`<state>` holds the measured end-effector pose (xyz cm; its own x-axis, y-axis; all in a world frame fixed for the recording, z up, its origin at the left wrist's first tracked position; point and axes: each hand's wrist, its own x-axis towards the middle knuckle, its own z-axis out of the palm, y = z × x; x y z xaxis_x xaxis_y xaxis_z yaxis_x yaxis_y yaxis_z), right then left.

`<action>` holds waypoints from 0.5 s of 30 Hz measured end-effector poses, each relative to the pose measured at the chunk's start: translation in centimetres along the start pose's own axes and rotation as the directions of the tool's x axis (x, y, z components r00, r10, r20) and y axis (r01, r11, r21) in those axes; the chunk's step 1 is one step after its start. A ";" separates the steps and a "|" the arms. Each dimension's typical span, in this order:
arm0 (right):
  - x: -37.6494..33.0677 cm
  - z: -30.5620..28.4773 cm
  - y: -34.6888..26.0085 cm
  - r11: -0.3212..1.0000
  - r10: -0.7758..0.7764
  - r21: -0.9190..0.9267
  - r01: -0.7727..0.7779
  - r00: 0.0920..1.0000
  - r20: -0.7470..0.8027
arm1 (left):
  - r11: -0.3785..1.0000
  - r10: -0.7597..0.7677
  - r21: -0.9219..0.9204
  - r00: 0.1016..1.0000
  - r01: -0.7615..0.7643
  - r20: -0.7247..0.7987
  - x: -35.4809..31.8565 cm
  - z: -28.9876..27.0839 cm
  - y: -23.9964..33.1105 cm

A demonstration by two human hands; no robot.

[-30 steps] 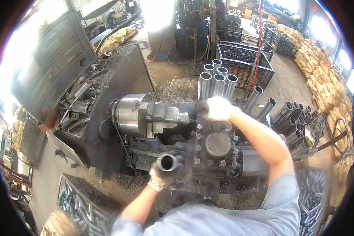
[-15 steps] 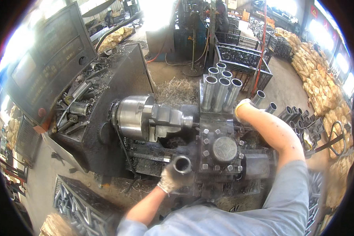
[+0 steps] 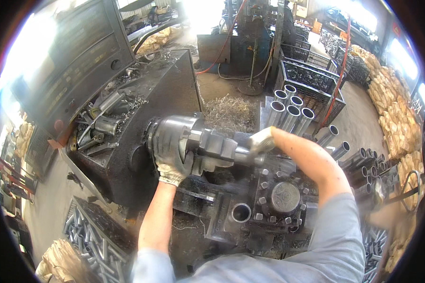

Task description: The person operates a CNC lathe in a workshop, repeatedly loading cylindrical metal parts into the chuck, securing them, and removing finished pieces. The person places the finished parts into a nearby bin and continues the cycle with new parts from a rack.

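My left hand [image 3: 171,153], in a dirty light glove, lies against the steel lathe chuck [image 3: 178,123], fingers stretched up over its round body and thumb apart. To the right, my gloved right hand [image 3: 262,140] is at the outer end of a shiny round metal piece [image 3: 242,153] that sticks out past the chuck jaws [image 3: 216,145]. Motion smears its fingers, so their grip is unclear. A short metal tube [image 3: 241,213] stands upright on the machine beside the bolted tool post [image 3: 285,197], apart from both hands.
Several upright tubes [image 3: 293,111] stand behind my right hand, with more tubes [image 3: 361,162] to the right. A crate of tubes [image 3: 92,238] sits low at left. Metal shavings [image 3: 229,113] lie behind the chuck. Black crates [image 3: 311,82] and stacked sacks [image 3: 387,108] are farther back.
My left hand has let go of the tube, which now stands by the tool post, and has moved up onto the chuck. My right hand has come left, from beside the upright tubes toward the jaws.
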<state>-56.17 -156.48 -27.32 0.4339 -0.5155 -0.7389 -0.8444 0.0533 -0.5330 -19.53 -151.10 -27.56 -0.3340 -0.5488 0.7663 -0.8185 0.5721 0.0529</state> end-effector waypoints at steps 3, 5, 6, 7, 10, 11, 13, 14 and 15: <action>-0.7 1.8 -1.4 0.967 -0.127 -0.242 0.083 0.977 -0.171 | 0.998 0.044 -0.048 0.997 -0.047 -0.065 0.0 1.9 -1.5; -3.1 3.1 -2.3 0.900 -0.032 -0.426 -0.094 0.960 -0.279 | 0.996 0.052 -0.064 0.994 -0.058 -0.096 -0.6 1.9 -1.6; -5.0 3.7 -2.7 0.844 -0.092 -0.520 -0.130 0.921 -0.379 | 0.995 0.056 -0.082 0.993 -0.064 -0.101 -0.8 1.8 -1.6; -7.5 4.4 -2.9 0.719 -0.058 -0.619 -0.316 0.860 -0.507 | 0.993 0.016 -0.115 0.998 -0.024 -0.066 -0.9 1.7 -1.7; -13.4 6.2 -5.7 0.604 -0.022 -0.544 -0.582 0.670 -0.742 | 0.989 0.044 -0.132 0.993 -0.059 -0.111 -0.6 2.1 -2.6; -15.3 7.5 -7.2 0.617 -0.091 -0.498 -0.609 0.574 -0.814 | 0.987 0.091 -0.122 0.986 -0.108 -0.137 -0.8 2.2 -2.7; -18.5 12.2 -10.9 0.736 -0.228 -0.418 -0.533 0.386 -0.894 | 0.984 -0.019 -0.179 1.000 0.015 -0.020 -2.1 1.5 -1.8; -19.5 14.8 -12.7 0.826 -0.157 -0.315 -0.467 0.345 -0.925 | 0.951 -0.010 -0.309 1.000 0.007 -0.009 -3.3 0.7 -0.9; -20.6 17.7 -14.4 0.922 -0.049 -0.180 -0.342 0.358 -0.932 | 0.902 -0.070 -0.426 0.997 0.071 0.019 -4.8 -0.5 -0.1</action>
<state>-47.37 -131.46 -11.78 -0.0959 -0.9847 0.1456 -0.9837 0.0714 -0.1651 -17.56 -148.19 -30.94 -0.2847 -0.5989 0.7485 -0.5631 0.7364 0.3751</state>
